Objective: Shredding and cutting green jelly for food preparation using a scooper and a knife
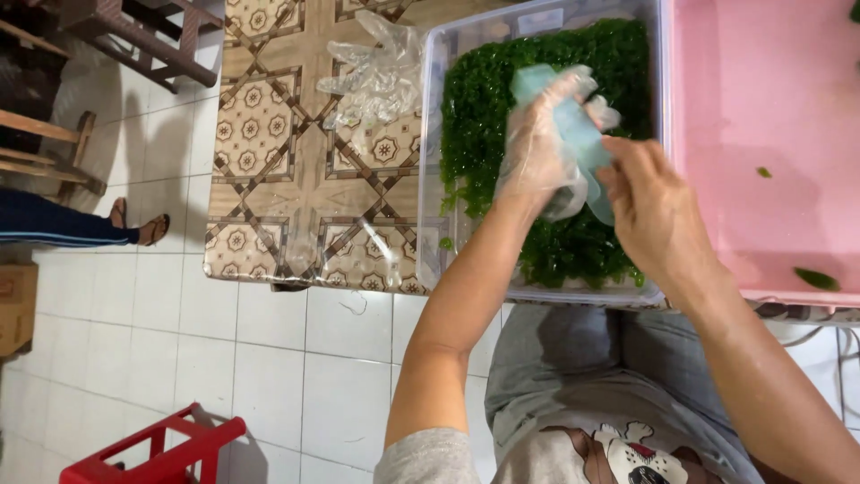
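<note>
My left hand (537, 143), wrapped in a thin clear plastic glove, is closed around a pale blue pouch (573, 134), and my bare right hand (654, 215) pinches the lower edge of that same pouch, so both hands meet on it. I hold the pouch just above a clear plastic tub (430, 161) packed with dark green seaweed-like sprigs (484, 90); I cannot tell whether it touches the greens. The pouch is soft, rectangular and unmarked as far as I can see. To the right of the tub, touching its wall, stands a pink basin (761, 90) with a couple of loose green bits (815, 279) on its bottom. To the left of the tub a spare clear glove (376, 72) lies crumpled on the patterned brown tablecloth (269, 179). Beyond the table edge I see white floor tiles (269, 376), a red plastic stool (161, 453) at the lower left, wooden chair legs (143, 40) at the upper left, and another person's sandalled foot (148, 229) resting on the floor.
</note>
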